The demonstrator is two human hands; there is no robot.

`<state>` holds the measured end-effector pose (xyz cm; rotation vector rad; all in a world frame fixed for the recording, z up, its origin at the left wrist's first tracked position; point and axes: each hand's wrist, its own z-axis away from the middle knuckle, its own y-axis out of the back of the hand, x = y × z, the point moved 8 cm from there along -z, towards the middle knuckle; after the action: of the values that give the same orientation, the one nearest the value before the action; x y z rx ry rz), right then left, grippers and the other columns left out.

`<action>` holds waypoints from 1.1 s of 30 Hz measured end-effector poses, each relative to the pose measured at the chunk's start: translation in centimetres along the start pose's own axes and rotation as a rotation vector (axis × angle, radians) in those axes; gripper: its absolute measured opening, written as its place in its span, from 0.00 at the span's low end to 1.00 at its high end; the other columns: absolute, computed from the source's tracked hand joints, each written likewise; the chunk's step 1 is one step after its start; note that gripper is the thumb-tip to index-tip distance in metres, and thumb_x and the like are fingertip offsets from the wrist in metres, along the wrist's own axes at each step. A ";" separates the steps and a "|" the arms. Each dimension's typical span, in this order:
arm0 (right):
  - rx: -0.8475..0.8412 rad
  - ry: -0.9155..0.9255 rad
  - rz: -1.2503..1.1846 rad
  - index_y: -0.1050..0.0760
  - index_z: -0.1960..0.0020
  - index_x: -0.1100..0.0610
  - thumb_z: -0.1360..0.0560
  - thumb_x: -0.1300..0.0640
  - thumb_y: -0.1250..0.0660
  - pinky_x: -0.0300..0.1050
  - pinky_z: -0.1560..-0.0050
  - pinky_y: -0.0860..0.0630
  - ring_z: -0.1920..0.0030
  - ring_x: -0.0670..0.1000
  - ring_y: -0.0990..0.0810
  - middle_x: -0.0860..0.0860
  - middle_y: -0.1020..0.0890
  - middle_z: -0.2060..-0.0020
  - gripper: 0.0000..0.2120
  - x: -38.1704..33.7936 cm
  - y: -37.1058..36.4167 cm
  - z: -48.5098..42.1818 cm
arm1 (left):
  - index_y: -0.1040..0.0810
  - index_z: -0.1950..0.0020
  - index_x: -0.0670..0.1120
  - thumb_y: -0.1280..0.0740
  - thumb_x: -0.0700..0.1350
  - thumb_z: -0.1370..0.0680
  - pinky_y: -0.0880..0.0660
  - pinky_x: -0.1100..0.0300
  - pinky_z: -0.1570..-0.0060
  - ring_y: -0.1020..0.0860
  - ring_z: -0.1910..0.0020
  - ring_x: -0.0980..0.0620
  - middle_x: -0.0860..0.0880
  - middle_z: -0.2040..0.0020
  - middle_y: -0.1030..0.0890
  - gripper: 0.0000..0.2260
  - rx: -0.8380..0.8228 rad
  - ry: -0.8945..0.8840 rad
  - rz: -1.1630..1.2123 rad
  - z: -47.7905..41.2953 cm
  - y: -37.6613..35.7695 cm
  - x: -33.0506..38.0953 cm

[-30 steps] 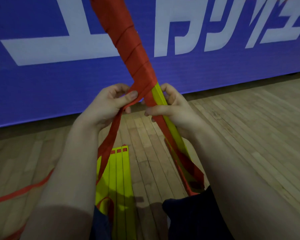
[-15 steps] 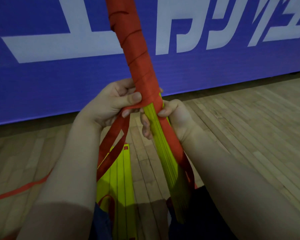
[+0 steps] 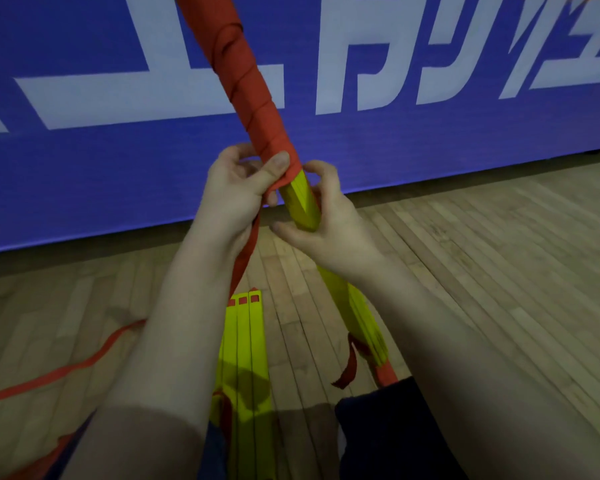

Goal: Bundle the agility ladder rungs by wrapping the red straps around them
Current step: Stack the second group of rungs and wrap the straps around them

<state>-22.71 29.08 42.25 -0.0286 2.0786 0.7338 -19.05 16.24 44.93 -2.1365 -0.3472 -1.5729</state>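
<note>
A bundle of yellow ladder rungs (image 3: 303, 202) rises at a slant in front of me. Its upper part is wound in red strap (image 3: 243, 84), and bare yellow shows below the wrap. My left hand (image 3: 238, 188) pinches the strap's lower edge against the bundle with its thumb on top. From that hand a loose length of strap (image 3: 245, 261) hangs down. My right hand (image 3: 326, 220) grips the bare yellow part just under the wrap. The bundle's lower end (image 3: 368, 337) reaches my lap, with a short red strap tail (image 3: 349, 367) beside it.
Several more yellow rungs (image 3: 246, 348) lie flat on the wooden floor (image 3: 465, 271) between my arms. A red strap (image 3: 66, 368) trails across the floor to the left. A blue banner wall (image 3: 84, 168) with white lettering stands close ahead.
The strap has passed round the bundle, so the strap that ran down under my right hand is gone and bare yellow shows there. My left thumb now sits higher on the wrap's edge.
</note>
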 end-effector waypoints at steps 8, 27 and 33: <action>0.240 -0.016 0.186 0.27 0.36 0.54 0.31 0.61 0.28 0.58 0.46 0.26 0.43 0.60 0.26 0.56 0.26 0.44 0.24 0.3 1.2 -0.3 | 0.31 0.42 0.39 0.27 0.40 0.27 0.29 0.65 0.73 0.27 0.78 0.58 0.42 0.58 0.22 0.18 0.097 -0.037 -0.077 0.6 -0.6 -0.4; 0.285 -0.239 -0.568 0.22 0.44 0.61 0.34 0.71 0.24 0.48 0.50 0.20 0.54 0.51 0.18 0.57 0.16 0.50 0.20 1.4 5.0 -0.1 | 0.20 0.57 0.48 0.28 0.45 0.30 0.24 0.63 0.68 0.19 0.71 0.56 0.47 0.65 0.15 0.04 -0.291 0.096 -0.379 1.4 -0.2 1.1; 0.312 -0.270 -0.569 0.21 0.48 0.56 0.35 0.69 0.23 0.54 0.47 0.22 0.54 0.52 0.18 0.56 0.16 0.51 0.18 2.3 5.4 -0.2 | 0.21 0.56 0.47 0.33 0.40 0.22 0.28 0.69 0.73 0.23 0.75 0.60 0.47 0.68 0.22 0.04 -0.253 0.007 -0.456 1.2 -0.4 1.6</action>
<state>-25.77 33.96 43.26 -0.3153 1.7755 0.0596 -17.68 17.07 46.19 -2.3569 -0.7076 -1.9609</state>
